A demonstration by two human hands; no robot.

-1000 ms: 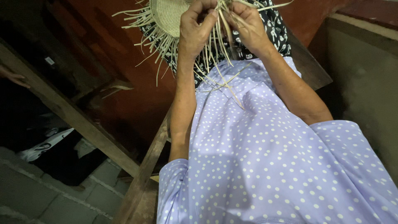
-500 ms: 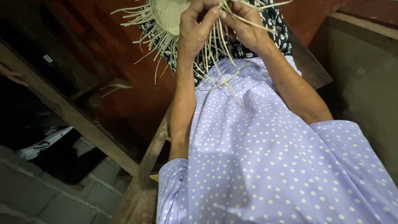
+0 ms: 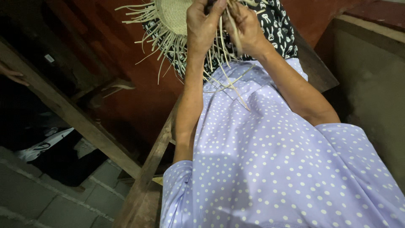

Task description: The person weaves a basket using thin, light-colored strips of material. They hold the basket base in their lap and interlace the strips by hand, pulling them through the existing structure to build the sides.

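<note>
Woven disc (image 3: 174, 14): pale straw, round, seen at the upper centre of the frame, cut off by the top edge. Loose strands (image 3: 168, 50) are fanned out from its rim toward the lower left and downward.

Left hand (image 3: 203, 25): placed just right of the disc, touching its rim. Its fingers are curled together and pinched on a few strands near the top edge. The exact grip is partly cut off by the frame.

Right hand (image 3: 244, 27): set close beside the left hand, to its right. Its fingers are closed on a small bundle of strands, whose long axis is run from the top centre down toward the lower right.

Key relation: the disc is found to the left of both hands, so the left hand is nearer to it. The free strand ends (image 3: 236, 90) are hung below the hands, across the lap.

Patterned cloth (image 3: 282, 33): black with white figures, lying under the disc and hands.

Dotted garment (image 3: 274, 169): lilac with white dots, filling the lower right of the frame.

Wooden beam (image 3: 76, 118): slanted across the left of the frame, above a block wall (image 3: 55, 202) at the lower left.

Another person's hand (image 3: 12, 76): seen at the left edge, apart from the work.
</note>
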